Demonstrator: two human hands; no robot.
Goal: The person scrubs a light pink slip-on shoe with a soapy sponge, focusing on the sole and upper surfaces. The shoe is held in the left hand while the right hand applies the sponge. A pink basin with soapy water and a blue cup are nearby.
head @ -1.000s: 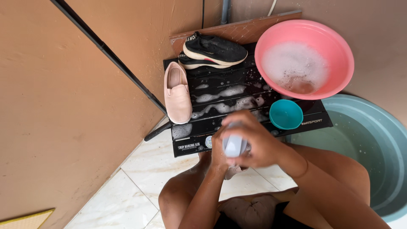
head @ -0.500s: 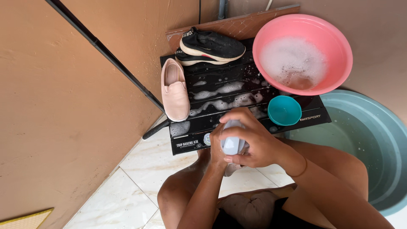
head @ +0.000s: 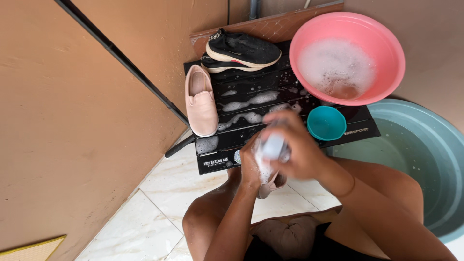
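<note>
Two hands: both meet over one pink shoe, held above the person's knees, just off the near edge of the table.
Right hand: fingers curled tight over a pale, blurred scrubbing tool, pressed down on the shoe; what kind of tool it is cannot be told.
Left hand: fingers wrapped about the shoe from the side, steadying it against the scrubbing.
Second pink shoe: lies opening-up at the table's left edge, apart from the hands.
Black slatted table: low work surface, streaked with suds.
Black sneakers: stacked at the far edge, by the wall.
Pink basin: foamy water, within reach.
Teal bowl: just beside the basin.
Large grey-green tub: on the floor to the right.
</note>
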